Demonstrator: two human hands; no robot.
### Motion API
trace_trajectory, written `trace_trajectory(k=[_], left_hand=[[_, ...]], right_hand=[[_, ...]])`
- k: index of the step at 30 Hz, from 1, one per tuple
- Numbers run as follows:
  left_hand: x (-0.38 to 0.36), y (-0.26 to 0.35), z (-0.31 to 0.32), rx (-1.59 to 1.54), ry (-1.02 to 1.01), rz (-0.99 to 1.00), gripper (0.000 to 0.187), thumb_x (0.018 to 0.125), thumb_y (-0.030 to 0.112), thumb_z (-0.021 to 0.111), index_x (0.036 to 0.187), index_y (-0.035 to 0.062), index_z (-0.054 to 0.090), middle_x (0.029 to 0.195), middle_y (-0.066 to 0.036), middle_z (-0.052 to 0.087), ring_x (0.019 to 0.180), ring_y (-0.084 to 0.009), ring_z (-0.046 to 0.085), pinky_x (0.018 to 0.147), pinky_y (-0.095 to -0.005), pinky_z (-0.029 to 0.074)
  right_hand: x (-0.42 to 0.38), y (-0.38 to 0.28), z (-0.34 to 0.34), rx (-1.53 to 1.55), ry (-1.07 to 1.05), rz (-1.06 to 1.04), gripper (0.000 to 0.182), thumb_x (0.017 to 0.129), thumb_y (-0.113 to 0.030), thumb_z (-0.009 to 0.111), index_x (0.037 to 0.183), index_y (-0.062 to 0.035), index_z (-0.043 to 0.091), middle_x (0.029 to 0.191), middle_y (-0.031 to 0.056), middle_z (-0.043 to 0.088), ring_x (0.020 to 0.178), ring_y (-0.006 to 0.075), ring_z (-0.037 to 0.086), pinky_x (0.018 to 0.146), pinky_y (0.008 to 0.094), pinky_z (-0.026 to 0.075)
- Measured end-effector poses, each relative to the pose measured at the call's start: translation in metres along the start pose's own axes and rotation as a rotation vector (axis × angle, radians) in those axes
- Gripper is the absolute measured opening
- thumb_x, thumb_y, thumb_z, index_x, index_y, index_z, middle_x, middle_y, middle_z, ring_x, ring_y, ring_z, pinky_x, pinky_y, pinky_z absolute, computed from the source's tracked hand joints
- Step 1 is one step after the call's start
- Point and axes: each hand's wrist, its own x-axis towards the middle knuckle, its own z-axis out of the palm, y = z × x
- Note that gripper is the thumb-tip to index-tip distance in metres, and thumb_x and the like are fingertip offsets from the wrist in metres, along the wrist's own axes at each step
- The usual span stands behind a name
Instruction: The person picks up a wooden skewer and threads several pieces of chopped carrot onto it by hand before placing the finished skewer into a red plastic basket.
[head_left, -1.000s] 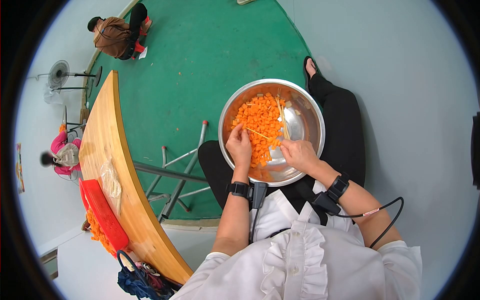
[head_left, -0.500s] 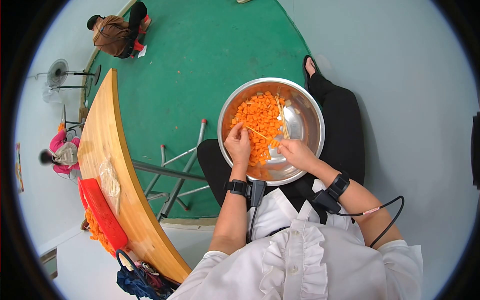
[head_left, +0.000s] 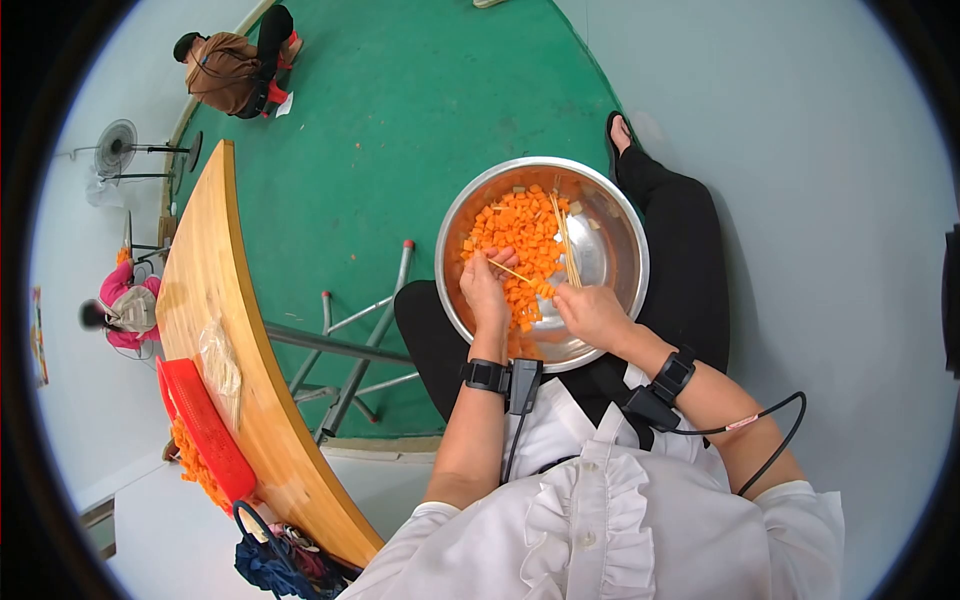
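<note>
A steel bowl (head_left: 641, 270) rests on my lap, with many orange carrot cubes (head_left: 525, 222) heaped mostly in its left half. Over the heap, my left hand (head_left: 487, 295) has its palm partly turned up and its thumb and finger closed on one end of a thin bamboo skewer (head_left: 512, 271). A few carrot cubes sit on the skewer's other end, where the fingertips of my right hand (head_left: 597, 317) are pinched against them. Several bare skewers (head_left: 565, 235) lean inside the bowl, their lower ends close to my right fingers.
To the left stands a wooden table (head_left: 210, 265) with a bag of skewers (head_left: 220, 365) on it. A red basket (head_left: 205, 430) and more carrot pieces (head_left: 192, 465) lie beyond. Metal table legs (head_left: 370, 350) reach toward my knee. Two other people sit farther off, near a fan (head_left: 116, 147).
My left hand has shifted slightly right and down and turned its palm upward, its fingers opening a little. The skewer has moved slightly with it. My right hand has barely moved.
</note>
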Motion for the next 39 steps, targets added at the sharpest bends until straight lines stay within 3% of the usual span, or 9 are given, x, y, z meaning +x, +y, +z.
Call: trace_trajectory(k=[8,11,14,17,20,23,26,29,39], left_hand=[[-0.011,0.008,0.005,-0.077,0.065,0.014,0.025,0.091,0.02,0.038,0.086,-0.0006,0.05,0.088,-0.02,0.062,0.076,-0.0229,0.063,0.069,-0.0288,0.049],[-0.009,0.002,-0.001,-0.052,0.091,-0.016,0.025,0.091,0.02,0.038,0.085,-0.0007,0.051,0.088,-0.02,0.062,0.077,-0.0229,0.063,0.069,-0.0285,0.049],[-0.007,-0.003,-0.004,-0.102,0.089,-0.027,0.025,0.09,0.02,0.039,0.085,-0.001,0.052,0.087,-0.019,0.063,0.076,-0.0226,0.063,0.07,-0.0281,0.048],[-0.007,-0.002,-0.002,-0.093,0.094,-0.037,0.025,0.089,0.019,0.039,0.086,-0.0016,0.052,0.087,-0.019,0.063,0.076,-0.0225,0.063,0.071,-0.028,0.048],[-0.008,-0.002,-0.003,-0.088,0.099,-0.045,0.025,0.088,0.019,0.039,0.086,-0.002,0.053,0.087,-0.018,0.063,0.075,-0.0221,0.063,0.069,-0.0278,0.047],[-0.015,-0.01,0.002,0.027,0.02,-0.039,0.026,0.088,0.019,0.039,0.085,-0.0021,0.053,0.085,-0.018,0.063,0.073,-0.0213,0.062,0.068,-0.0277,0.046],[-0.024,-0.01,0.012,-0.068,0.038,0.013,0.025,0.087,0.019,0.04,0.085,-0.0019,0.054,0.083,-0.017,0.064,0.072,-0.0205,0.061,0.067,-0.0271,0.045],[-0.022,-0.01,0.007,-0.026,-0.035,-0.046,0.026,0.089,0.022,0.038,0.088,0.0006,0.053,0.087,-0.017,0.063,0.077,-0.0218,0.061,0.07,-0.0284,0.044],[-0.021,-0.004,0.009,-0.136,-0.074,-0.159,0.027,0.087,0.022,0.04,0.087,-0.0012,0.054,0.084,-0.016,0.064,0.071,-0.0205,0.061,0.063,-0.0261,0.042]], right_hand=[[-0.003,0.0,0.005,-0.197,0.04,-0.145,0.012,0.08,-0.014,0.05,0.073,-0.0041,0.048,0.049,0.0133,0.052,0.045,0.0318,0.054,0.044,0.0414,0.043],[-0.003,0.003,0.01,-0.084,0.014,-0.041,0.014,0.08,-0.014,0.049,0.073,-0.0021,0.051,0.055,0.0154,0.054,0.052,0.0307,0.057,0.05,0.0397,0.045],[-0.001,0.012,0.024,0.493,-0.068,0.118,0.019,0.081,-0.015,0.047,0.072,0.0002,0.054,0.063,0.0182,0.057,0.062,0.029,0.059,0.058,0.0377,0.045],[-0.001,0.001,0.017,0.753,-0.178,0.372,0.023,0.081,-0.015,0.046,0.07,0.0019,0.056,0.07,0.0203,0.058,0.071,0.0275,0.059,0.064,0.0355,0.045],[-0.003,0.003,0.022,0.498,-0.048,0.204,0.02,0.081,-0.015,0.047,0.07,0.0007,0.054,0.064,0.0188,0.057,0.063,0.0296,0.059,0.058,0.0379,0.045],[-0.003,-0.005,0.019,-0.075,0.007,-0.004,0.019,0.081,-0.015,0.046,0.07,-0.0008,0.051,0.058,0.0174,0.055,0.055,0.032,0.057,0.052,0.0411,0.044],[0.002,-0.009,0.014,-0.052,0.062,0.004,0.017,0.082,-0.015,0.046,0.07,-0.0026,0.048,0.053,0.0164,0.053,0.05,0.034,0.055,0.048,0.044,0.043],[0.001,-0.005,0.017,-0.012,0.089,0.001,0.018,0.082,-0.016,0.046,0.071,-0.0023,0.049,0.053,0.0172,0.053,0.051,0.0341,0.056,0.05,0.0439,0.043],[0.0,-0.006,0.014,0.016,0.138,0.013,0.016,0.083,-0.015,0.046,0.073,-0.0021,0.049,0.053,0.0178,0.054,0.051,0.0345,0.056,0.048,0.0443,0.043]])
